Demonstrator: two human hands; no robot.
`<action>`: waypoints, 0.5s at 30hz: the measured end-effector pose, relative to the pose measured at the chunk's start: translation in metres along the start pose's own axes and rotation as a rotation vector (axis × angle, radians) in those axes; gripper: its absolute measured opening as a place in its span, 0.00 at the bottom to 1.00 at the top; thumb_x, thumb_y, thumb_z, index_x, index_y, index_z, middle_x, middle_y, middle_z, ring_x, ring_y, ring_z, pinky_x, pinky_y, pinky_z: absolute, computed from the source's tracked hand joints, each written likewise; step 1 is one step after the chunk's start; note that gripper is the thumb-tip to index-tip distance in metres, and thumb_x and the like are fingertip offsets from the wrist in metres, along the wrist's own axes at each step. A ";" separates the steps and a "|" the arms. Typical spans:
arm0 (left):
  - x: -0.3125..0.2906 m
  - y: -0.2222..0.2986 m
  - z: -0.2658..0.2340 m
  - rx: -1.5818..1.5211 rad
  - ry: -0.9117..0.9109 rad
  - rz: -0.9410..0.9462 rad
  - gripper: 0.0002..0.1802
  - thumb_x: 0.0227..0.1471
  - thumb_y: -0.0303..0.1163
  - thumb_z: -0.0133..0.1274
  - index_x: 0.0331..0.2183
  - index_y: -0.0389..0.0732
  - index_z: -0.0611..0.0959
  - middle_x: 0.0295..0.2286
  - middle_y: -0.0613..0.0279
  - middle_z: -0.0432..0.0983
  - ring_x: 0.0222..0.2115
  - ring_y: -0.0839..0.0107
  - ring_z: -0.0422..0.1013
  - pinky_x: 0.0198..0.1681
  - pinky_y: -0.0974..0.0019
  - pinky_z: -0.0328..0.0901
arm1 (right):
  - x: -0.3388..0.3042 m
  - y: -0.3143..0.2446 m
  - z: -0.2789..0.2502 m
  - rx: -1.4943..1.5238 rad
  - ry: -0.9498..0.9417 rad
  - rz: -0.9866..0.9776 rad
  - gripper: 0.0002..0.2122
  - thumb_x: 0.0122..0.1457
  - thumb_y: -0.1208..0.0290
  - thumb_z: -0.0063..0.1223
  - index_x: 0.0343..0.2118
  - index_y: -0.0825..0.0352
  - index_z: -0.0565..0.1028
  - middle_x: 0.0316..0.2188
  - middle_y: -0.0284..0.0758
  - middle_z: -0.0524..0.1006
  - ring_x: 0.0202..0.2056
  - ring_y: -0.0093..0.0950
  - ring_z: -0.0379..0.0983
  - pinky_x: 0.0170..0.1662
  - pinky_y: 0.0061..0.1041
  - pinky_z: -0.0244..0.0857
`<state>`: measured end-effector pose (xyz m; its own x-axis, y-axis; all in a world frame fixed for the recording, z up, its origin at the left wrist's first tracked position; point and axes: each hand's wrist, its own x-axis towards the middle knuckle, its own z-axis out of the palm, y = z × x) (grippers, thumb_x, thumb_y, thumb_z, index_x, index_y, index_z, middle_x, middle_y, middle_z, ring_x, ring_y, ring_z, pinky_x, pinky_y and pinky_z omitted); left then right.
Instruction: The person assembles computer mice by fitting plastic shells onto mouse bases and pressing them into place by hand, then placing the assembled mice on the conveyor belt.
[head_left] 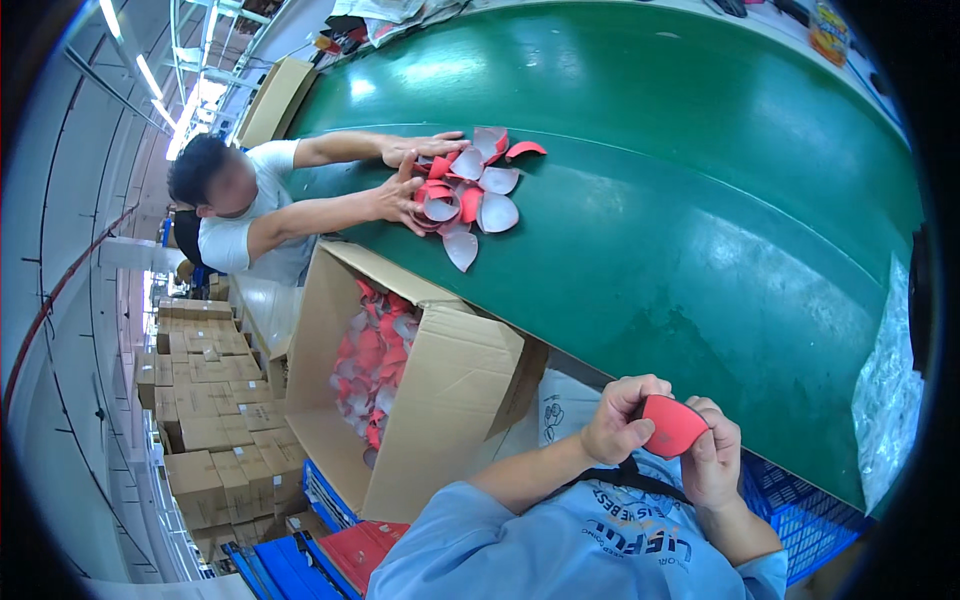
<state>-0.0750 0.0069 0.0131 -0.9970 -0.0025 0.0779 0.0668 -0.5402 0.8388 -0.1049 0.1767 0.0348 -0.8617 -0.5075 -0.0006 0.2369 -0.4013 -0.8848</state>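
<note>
Between my two hands is a red curved piece [673, 426], a shell-like panel with a dark rim, held up in front of my chest. My left hand [622, 420] grips its left edge, thumb across the red face. At its right edge, my right hand [713, 455] pinches it with thumb and fingers. Similar pieces, red on one face and pale grey on the other, form a loose pile [470, 190] on the green table [660, 240]. A co-worker's two hands [405, 185] rest on the left side of that pile.
An open cardboard box [440, 400] full of such pieces stands left of me, against the table edge. Clear plastic sheeting [888, 390] lies at the table's right end. Beside me is a blue crate [800, 520]. Stacked cartons [215, 400] fill the left background.
</note>
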 end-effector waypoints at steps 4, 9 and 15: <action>-0.004 -0.004 0.005 -0.019 0.044 -0.022 0.28 0.58 0.55 0.64 0.27 0.44 0.70 0.24 0.68 0.65 0.25 0.76 0.59 0.29 0.66 0.56 | -0.003 -0.001 0.000 0.184 0.107 0.132 0.18 0.70 0.59 0.57 0.34 0.73 0.78 0.34 0.36 0.75 0.34 0.27 0.69 0.40 0.30 0.64; 0.004 0.003 -0.002 -0.081 0.018 0.003 0.23 0.59 0.50 0.64 0.30 0.42 0.75 0.26 0.66 0.72 0.26 0.75 0.67 0.31 0.66 0.63 | 0.017 -0.010 -0.002 0.211 0.071 0.188 0.16 0.71 0.61 0.55 0.36 0.73 0.78 0.33 0.33 0.72 0.36 0.22 0.66 0.41 0.24 0.61; 0.059 0.022 -0.019 -0.122 0.033 -0.285 0.22 0.63 0.46 0.57 0.45 0.36 0.78 0.38 0.57 0.82 0.41 0.72 0.79 0.48 0.66 0.74 | 0.049 -0.013 -0.001 0.256 0.174 0.141 0.14 0.74 0.65 0.51 0.39 0.73 0.79 0.34 0.29 0.71 0.37 0.19 0.65 0.43 0.22 0.61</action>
<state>-0.1334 -0.0214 0.0262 -0.9757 0.1376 -0.1707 -0.2192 -0.6199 0.7534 -0.1502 0.1580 0.0457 -0.8708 -0.4428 -0.2135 0.4452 -0.5264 -0.7244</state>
